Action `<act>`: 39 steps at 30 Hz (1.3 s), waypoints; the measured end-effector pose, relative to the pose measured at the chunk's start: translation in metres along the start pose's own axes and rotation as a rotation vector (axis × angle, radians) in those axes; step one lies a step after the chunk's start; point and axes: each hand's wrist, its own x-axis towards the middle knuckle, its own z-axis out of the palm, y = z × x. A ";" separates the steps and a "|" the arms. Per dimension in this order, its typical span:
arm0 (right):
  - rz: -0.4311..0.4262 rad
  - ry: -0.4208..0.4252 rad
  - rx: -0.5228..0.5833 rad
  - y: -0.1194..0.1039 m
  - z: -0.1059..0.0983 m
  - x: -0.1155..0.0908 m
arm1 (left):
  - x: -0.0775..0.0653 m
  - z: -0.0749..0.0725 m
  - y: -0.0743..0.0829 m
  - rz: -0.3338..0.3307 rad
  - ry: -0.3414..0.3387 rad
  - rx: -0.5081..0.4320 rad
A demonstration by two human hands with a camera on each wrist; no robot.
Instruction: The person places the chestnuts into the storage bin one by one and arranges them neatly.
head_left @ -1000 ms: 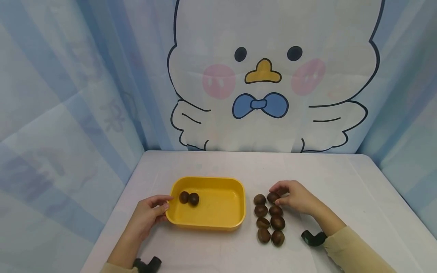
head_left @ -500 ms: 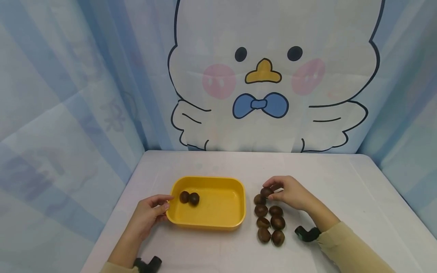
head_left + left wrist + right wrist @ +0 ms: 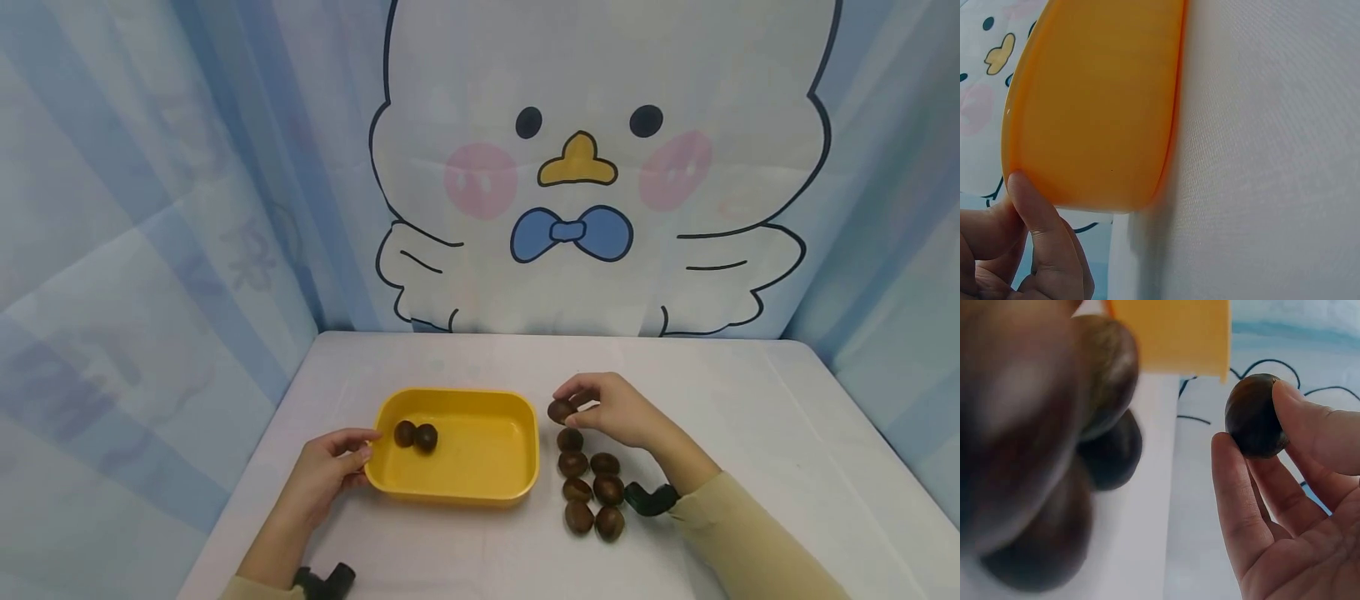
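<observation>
A brown chestnut (image 3: 1256, 416) is pinched between the thumb and fingers of my right hand (image 3: 617, 408), held up behind the loose chestnuts and right of the yellow tray (image 3: 480, 490). My left hand (image 3: 330, 468) grips the tray's left rim; in the left wrist view its thumb (image 3: 1035, 206) lies against the tray's wall. Inside the tray, toward its left end, two chestnuts (image 3: 426, 438) sit side by side. Several more chestnuts (image 3: 573, 464) stand in two short columns on the table to the right of the tray, the left column longer.
The white table (image 3: 465, 558) reaches back to a hanging cloth (image 3: 585, 292) printed with a cartoon bird. Blue curtains (image 3: 150, 333) close in both sides. A dark wrist device (image 3: 651, 499) on the right arm overlaps the near chestnuts' right side.
My right hand has lifted a chestnut from the far end of the right column and carried it left and back toward the tray. The left hand and tray have stayed put.
</observation>
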 end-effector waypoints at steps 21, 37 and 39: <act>-0.088 -0.041 0.040 -0.057 0.029 0.033 | -0.003 0.001 0.003 -0.004 0.010 0.010; -0.169 -0.126 0.079 -0.077 0.057 0.056 | -0.001 0.001 0.002 -0.008 0.007 0.020; -0.173 -0.141 0.072 -0.078 0.061 0.058 | -0.001 0.001 0.002 -0.010 0.005 0.018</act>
